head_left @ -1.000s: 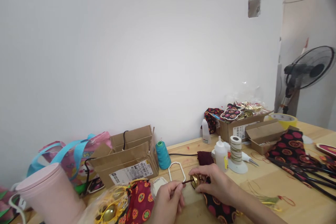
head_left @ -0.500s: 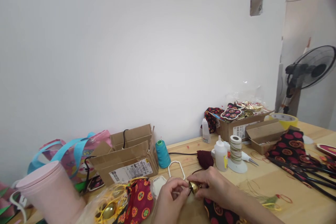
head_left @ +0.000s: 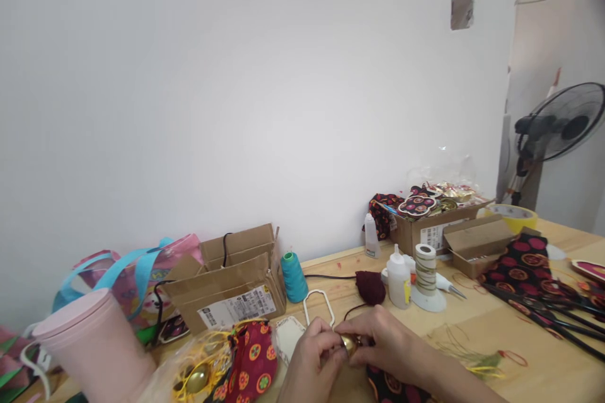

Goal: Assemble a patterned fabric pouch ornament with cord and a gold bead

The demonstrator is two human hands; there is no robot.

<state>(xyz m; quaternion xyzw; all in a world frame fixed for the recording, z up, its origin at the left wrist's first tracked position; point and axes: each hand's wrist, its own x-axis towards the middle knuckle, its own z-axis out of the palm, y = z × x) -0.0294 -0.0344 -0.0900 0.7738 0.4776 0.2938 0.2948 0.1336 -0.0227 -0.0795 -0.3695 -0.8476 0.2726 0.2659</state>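
Note:
A small gold bell [head_left: 348, 344] sits between my two hands at the bottom middle, partly covered by fingers. My right hand [head_left: 390, 343] pinches it from the right with thumb and fingers. On its left side the closed fingertips of my left hand [head_left: 314, 359] press against it; whether they also hold a cord is hidden. A dark cord [head_left: 354, 310] runs behind my right hand toward a ball of maroon yarn [head_left: 370, 288]. Beneath my right wrist lies black patterned fabric [head_left: 392, 387]. Beyond my left hand are a white frame-shaped piece [head_left: 306, 308] and a pale flat plaque [head_left: 287, 335].
On the left stand a pink canister [head_left: 94, 346], an open cardboard box [head_left: 236, 299] and a patterned red pouch [head_left: 250, 359]. Behind my hands are a teal thread cone [head_left: 293, 278], a glue bottle [head_left: 399, 280] and a ribbon spool [head_left: 425, 271]. Scissors [head_left: 548, 315] lie right.
My left fingers have closed in over the bell's left side, covering more of it. The bell has turned slightly in my fingers. Other things stay where they were.

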